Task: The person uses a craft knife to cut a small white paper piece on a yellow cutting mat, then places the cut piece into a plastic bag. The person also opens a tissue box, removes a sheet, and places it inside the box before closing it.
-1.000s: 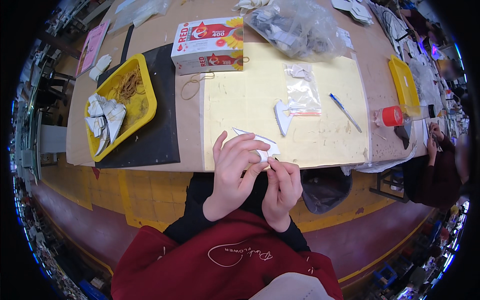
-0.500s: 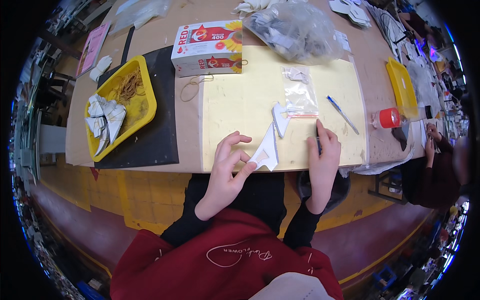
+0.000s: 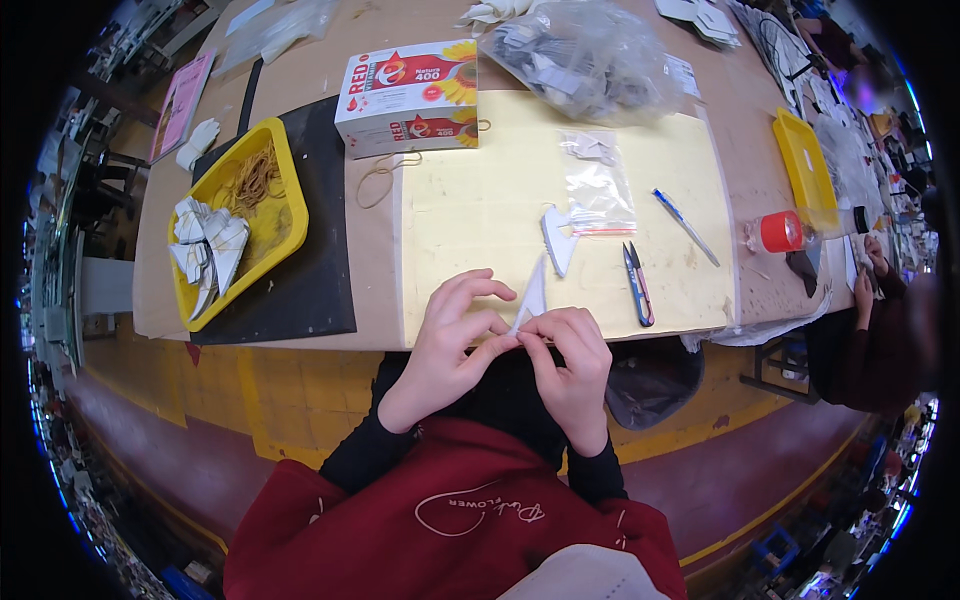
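Near the table's front edge, my left hand [image 3: 462, 330] pinches a white pointed cut piece [image 3: 533, 295] by its lower end. My right hand [image 3: 568, 362] pinches the same end, its fingertips meeting those of the left. The piece stands tilted, its tip pointing away from me. Just beyond it a second white cut piece [image 3: 558, 241] lies on the yellow sheet [image 3: 470, 200]. A clear zip bag [image 3: 600, 190] with small white pieces inside lies behind that one. Thread snips [image 3: 637, 285] rest to the right of my right hand, blades pointing away.
At left, a yellow tray [image 3: 292, 225] holds rubber bands and bundled white pieces. A printed box [image 3: 405, 95] and a large plastic bag [image 3: 590, 60] stand at the back. A pen [image 3: 686, 228] and a red-banded jar [image 3: 775, 233] lie to the right. Another person [image 3: 870, 330] sits at far right.
My right hand has let go of the thread snips, now lying on the sheet, and moved left to the white piece. The piece has been tilted up from its flatter pose.
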Action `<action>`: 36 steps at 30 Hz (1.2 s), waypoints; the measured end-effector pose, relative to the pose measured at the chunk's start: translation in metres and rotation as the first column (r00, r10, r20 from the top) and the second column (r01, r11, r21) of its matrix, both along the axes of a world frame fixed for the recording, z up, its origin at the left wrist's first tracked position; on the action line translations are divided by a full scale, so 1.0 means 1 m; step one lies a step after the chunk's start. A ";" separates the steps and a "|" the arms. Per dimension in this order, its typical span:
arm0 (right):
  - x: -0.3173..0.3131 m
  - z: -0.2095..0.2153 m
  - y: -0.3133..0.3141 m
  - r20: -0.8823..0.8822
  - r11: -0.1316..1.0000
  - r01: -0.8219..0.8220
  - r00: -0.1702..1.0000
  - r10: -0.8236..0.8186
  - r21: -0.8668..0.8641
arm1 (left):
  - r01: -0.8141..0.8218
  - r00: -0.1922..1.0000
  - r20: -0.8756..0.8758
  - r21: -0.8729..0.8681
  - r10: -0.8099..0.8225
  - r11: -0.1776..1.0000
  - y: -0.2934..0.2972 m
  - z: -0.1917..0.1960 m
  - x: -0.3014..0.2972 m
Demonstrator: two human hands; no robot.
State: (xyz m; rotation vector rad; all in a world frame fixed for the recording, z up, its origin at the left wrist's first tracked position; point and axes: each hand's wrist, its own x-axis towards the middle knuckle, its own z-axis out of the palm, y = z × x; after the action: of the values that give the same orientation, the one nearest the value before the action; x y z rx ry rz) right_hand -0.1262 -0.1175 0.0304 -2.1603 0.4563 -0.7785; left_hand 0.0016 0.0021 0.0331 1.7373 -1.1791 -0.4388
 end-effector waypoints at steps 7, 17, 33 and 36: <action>-0.021 0.006 0.010 -0.034 0.728 -0.036 0.996 0.081 0.685 | -0.227 0.962 0.157 0.013 0.222 0.974 -0.003 -0.004 -0.003; -0.049 0.034 0.006 0.393 0.687 -0.319 0.918 0.053 0.653 | 0.003 0.998 -0.063 -0.004 -0.003 1.000 -0.011 0.015 -0.003; -0.174 0.026 -0.097 0.122 0.426 0.896 0.412 -0.903 0.128 | -0.188 0.800 -0.589 -0.064 0.115 0.980 0.002 0.011 0.029; -0.172 0.016 -0.088 0.054 0.550 0.829 0.556 -0.829 -0.103 | -0.134 0.754 -0.652 -0.032 0.081 0.990 -0.003 0.009 0.017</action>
State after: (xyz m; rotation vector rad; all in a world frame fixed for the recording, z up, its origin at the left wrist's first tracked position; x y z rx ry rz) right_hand -0.2982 -0.2056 0.0464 -1.9732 1.5537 -1.3317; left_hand 0.0184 -0.0013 0.0424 1.3914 -0.5724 -0.8363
